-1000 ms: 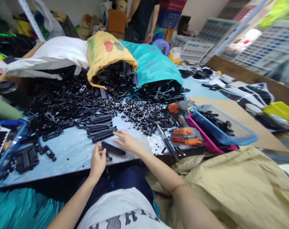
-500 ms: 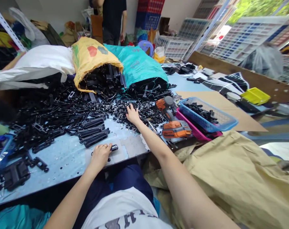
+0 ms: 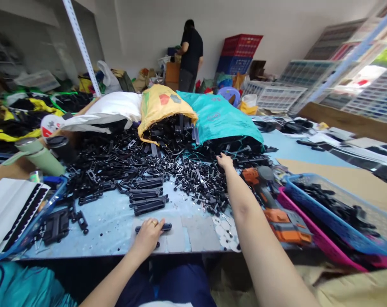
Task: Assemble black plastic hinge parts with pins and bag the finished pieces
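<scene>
Blk bar (image 3: 167, 227), long axis approx. L-R

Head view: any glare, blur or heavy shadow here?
Head view: glare burns out the upper right, and the crates there look smeared and slanted; head view again: the mouth of the teal bag is darkly shadowed, the left hand fairly sharp.

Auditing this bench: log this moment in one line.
left hand: on black plastic bar; right hand: by mouth of teal sack; cordless driver: on table
</scene>
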